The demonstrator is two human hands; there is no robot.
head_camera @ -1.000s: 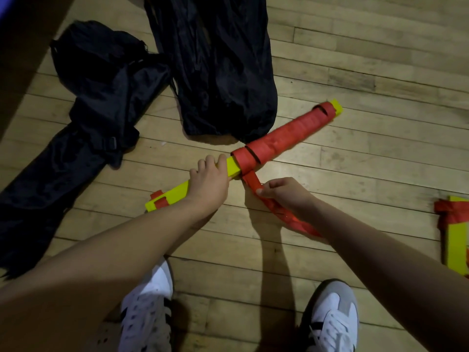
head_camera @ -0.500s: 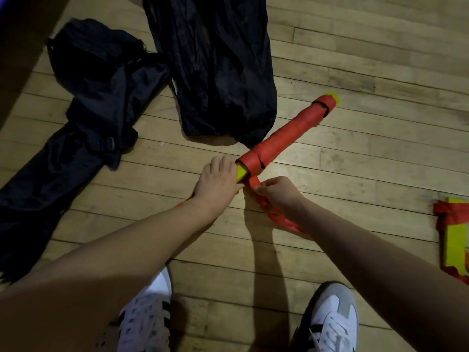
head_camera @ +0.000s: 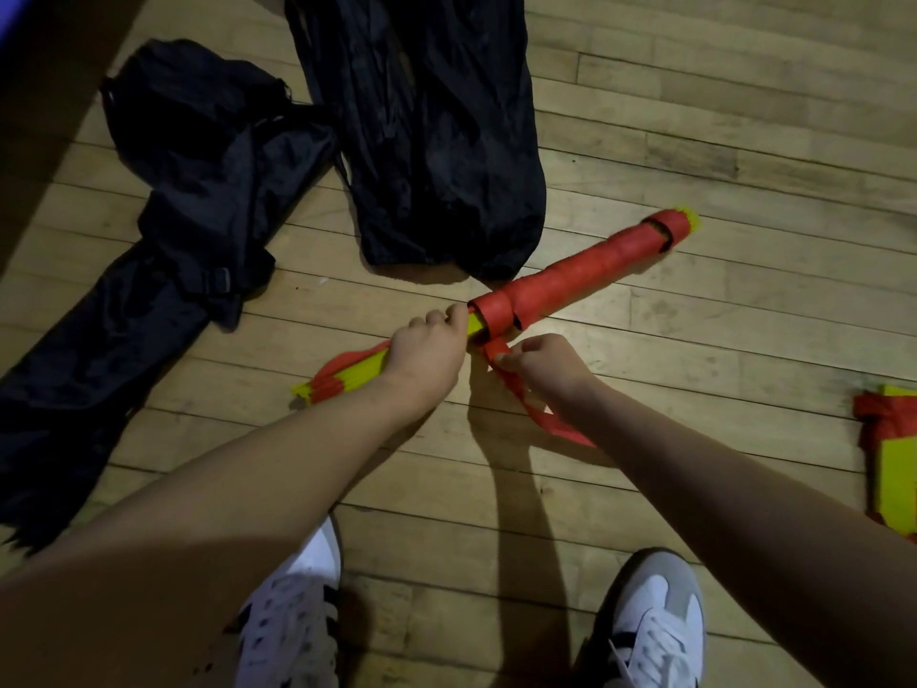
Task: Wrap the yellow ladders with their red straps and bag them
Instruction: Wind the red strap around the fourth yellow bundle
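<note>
The left hand [head_camera: 426, 352] has its grip closed around the bare yellow stretch of the ladder bundle [head_camera: 570, 283], fingers curled over the top just beside the last red turn, pinning the bundle against the wooden floor [head_camera: 694, 340]. The right hand [head_camera: 546, 365] pinches the loose red strap [head_camera: 526, 394] between thumb and fingertips close under the bundle, and the free tail trails back along the floor under the right forearm. The step in hand looks to be the wrapping itself: the far half of the bundle is covered in red out to its yellow tip, while the near half, from the left hand to the end at the lower left, is mostly bare yellow with some red along it, though blur makes that end hard to read. The next move likely calls for passing the strap over the bundle again under tension and shifting the left hand back to free more yellow. Bagging is not begun: two black bags [head_camera: 426, 141] [head_camera: 163, 230] lie on the floor beyond, and a second ladder [head_camera: 893, 449] waits at the right edge.
</note>
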